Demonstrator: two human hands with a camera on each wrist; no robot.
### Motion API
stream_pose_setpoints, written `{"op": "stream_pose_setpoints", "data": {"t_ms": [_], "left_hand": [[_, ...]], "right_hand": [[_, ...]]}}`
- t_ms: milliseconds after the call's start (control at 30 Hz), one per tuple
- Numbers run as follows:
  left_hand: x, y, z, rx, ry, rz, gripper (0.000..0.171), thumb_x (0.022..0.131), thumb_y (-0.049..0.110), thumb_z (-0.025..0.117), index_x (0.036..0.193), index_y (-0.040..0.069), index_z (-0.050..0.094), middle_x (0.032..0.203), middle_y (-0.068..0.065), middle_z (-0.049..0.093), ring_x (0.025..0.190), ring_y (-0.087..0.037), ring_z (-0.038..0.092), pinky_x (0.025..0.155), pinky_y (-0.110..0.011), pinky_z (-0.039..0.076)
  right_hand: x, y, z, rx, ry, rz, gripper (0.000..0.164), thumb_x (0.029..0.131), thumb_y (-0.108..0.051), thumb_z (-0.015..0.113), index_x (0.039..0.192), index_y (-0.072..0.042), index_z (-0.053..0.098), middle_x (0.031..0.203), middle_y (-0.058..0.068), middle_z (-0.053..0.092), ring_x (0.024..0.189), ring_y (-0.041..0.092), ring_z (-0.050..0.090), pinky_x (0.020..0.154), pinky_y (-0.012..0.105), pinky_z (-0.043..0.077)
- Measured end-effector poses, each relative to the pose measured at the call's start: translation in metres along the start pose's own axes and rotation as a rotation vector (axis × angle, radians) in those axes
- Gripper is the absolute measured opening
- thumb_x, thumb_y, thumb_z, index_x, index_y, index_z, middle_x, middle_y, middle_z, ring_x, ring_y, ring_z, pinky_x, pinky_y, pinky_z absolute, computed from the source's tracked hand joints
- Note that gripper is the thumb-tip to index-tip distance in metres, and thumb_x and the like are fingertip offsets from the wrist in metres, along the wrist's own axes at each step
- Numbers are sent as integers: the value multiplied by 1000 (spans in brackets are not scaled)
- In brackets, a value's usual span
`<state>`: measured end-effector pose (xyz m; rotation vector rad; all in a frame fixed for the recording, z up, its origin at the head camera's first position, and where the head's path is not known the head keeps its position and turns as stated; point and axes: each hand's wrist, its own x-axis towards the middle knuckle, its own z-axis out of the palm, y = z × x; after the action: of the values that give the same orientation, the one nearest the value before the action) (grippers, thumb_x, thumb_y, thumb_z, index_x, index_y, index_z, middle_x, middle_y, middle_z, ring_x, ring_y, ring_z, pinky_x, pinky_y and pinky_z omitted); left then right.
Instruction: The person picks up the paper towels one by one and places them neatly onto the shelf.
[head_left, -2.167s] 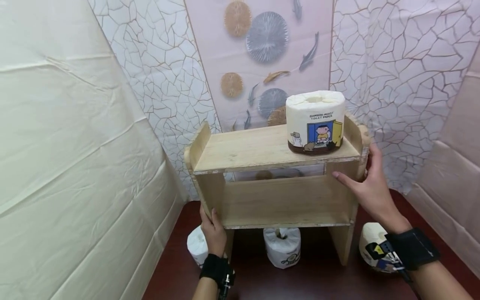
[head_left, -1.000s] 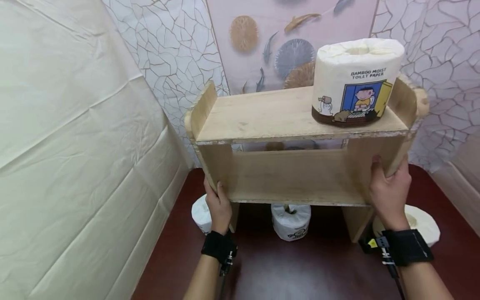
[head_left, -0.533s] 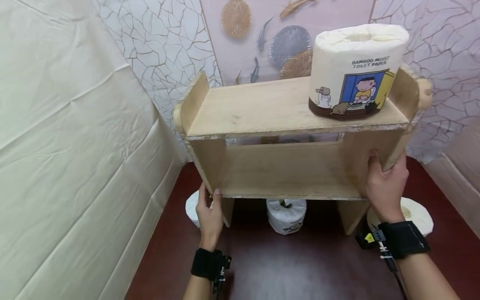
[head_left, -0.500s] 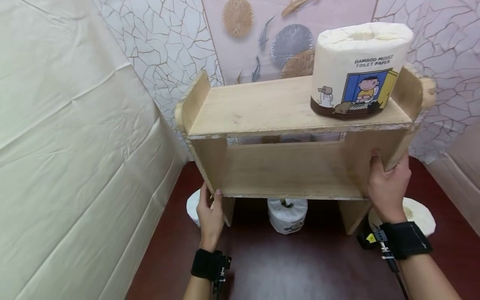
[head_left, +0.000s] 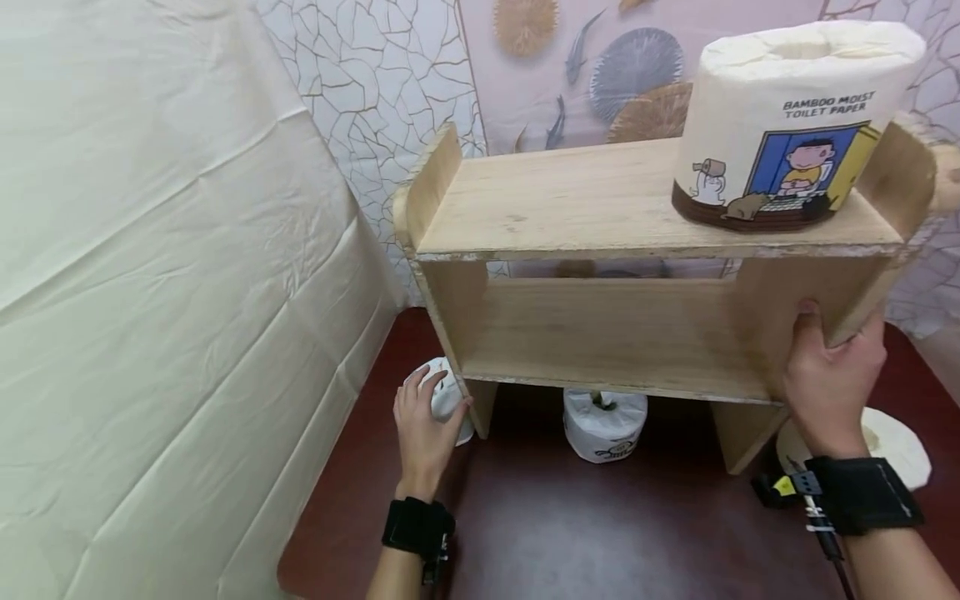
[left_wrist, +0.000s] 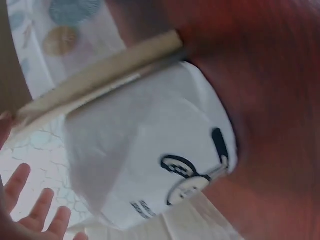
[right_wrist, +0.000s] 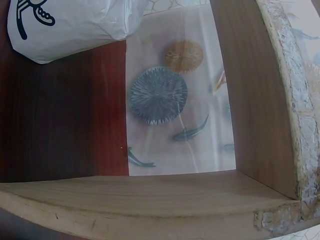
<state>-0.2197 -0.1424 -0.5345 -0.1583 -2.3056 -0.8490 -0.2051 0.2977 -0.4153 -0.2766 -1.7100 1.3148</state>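
Note:
A small two-tier wooden shelf [head_left: 615,333] stands on a dark red table. My right hand [head_left: 832,379] grips the front edge of its right side panel, thumb on the inner face. In the head view my left hand [head_left: 422,429] is off the shelf, with fingers spread around the near side of a white-wrapped toilet roll [head_left: 447,400] beside the left panel. The left wrist view shows a gap between the fingers [left_wrist: 42,202] and that toilet roll [left_wrist: 145,140], which has a cartoon print. A larger cream toilet roll [head_left: 787,133] sits upright on the top board's right end.
Under the shelf, between its legs, stands another white toilet roll [head_left: 606,427]. A cream roll [head_left: 896,450] stands right of the shelf, partly behind my right wrist. A cream cloth wall [head_left: 187,350] borders the left; a patterned backdrop [head_left: 375,100] hangs behind.
My left hand has let go of the shelf's left panel and moved to the toilet roll beside it. My right hand, earlier higher on the panel, keeps its grip. The view has shifted closer.

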Motion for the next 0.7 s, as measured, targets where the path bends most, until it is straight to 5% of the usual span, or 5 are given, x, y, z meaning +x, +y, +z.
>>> {"op": "stream_pose_setpoints", "data": {"t_ms": [333, 700], "left_hand": [[-4, -13, 2, 197, -104, -148, 76, 76, 39, 97, 139, 10, 65, 154, -16, 52, 147, -39, 41, 116, -64, 32], [-25, -30, 0, 254, -128, -97, 74, 82, 37, 94, 142, 7, 62, 143, -16, 57, 141, -41, 46, 104, -66, 45]], "right_hand": [[4, 0, -2, 25, 26, -15, 39, 100, -21, 64, 139, -21, 65, 110, -17, 62, 102, 6, 60, 92, 19, 43], [-1, 2, 0, 28, -5, -40, 38, 101, -19, 64, 139, -19, 65, 105, -20, 62, 98, 4, 58, 89, 20, 42]]}}
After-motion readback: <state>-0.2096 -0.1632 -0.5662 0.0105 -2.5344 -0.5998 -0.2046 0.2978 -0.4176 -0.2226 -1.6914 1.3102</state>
